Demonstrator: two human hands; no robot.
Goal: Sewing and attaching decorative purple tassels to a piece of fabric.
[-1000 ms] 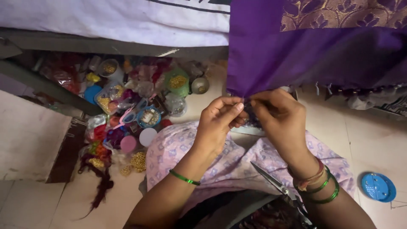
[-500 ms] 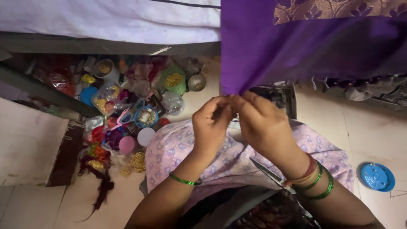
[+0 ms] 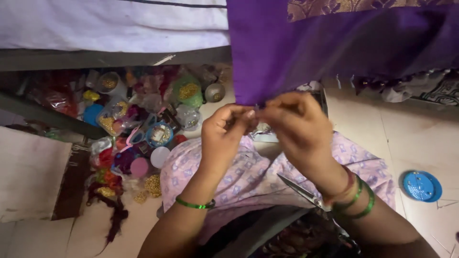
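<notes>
Taking the purple cloth as the landmark: far to its left, on the floor under the grey ledge, lies a heap of small containers of beads and coloured trimmings, with a tuft of dark red thread trailing below it. Just under the cloth's lower left corner, the left hand has thumb and forefinger pinched on the hem edge, a green bangle on its wrist. Touching it from the right, the right hand is likewise pinched at the same corner, fingertips meeting the left's; whatever fine thing lies between them is too small to tell. Below the cloth, a pair of scissors rests on the lap of pale floral fabric. Well to the cloth's lower right sits a round blue lid. The cloth looks light, soft and slippery, so it is likely best gripped close at the hem.
</notes>
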